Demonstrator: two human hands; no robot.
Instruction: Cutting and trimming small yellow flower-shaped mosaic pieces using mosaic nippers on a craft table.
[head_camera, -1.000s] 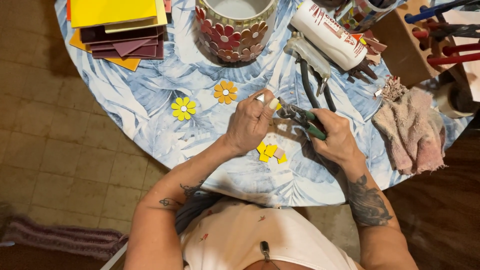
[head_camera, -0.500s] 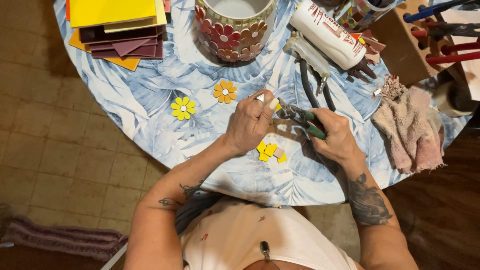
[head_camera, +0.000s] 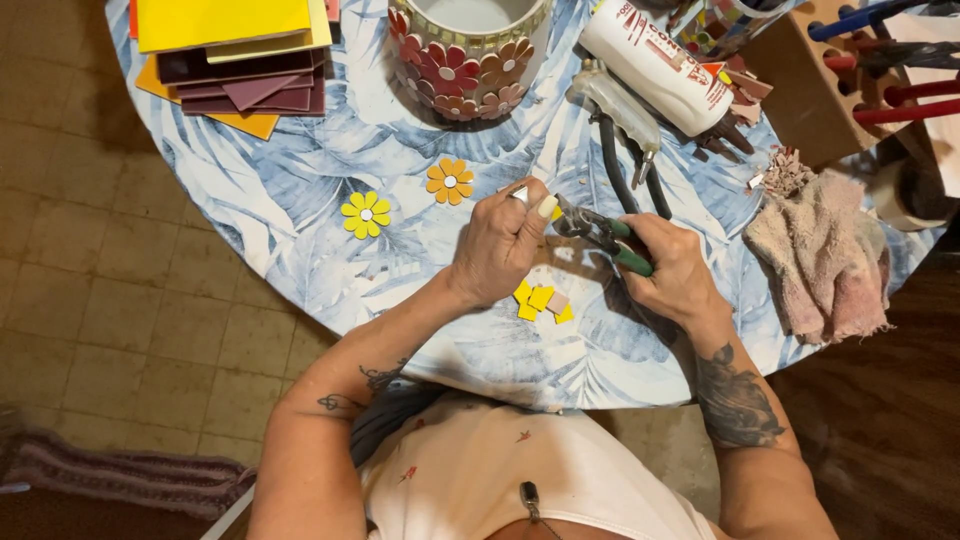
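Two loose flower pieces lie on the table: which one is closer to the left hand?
The orange flower, with its white centre. It lies just up-left of the left hand; the yellow flower sits farther out to the left.

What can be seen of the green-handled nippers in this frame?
The nippers are a small hand tool with dark metal jaws and green-sleeved handles. The right hand grips the handles, which are mostly hidden in the palm. The tool lies nearly level above the round table, its jaws pointing toward the left hand, whose fingertips pinch something small at the jaw tips; that piece is too hidden to identify. Small yellow cut pieces lie on the table just below.
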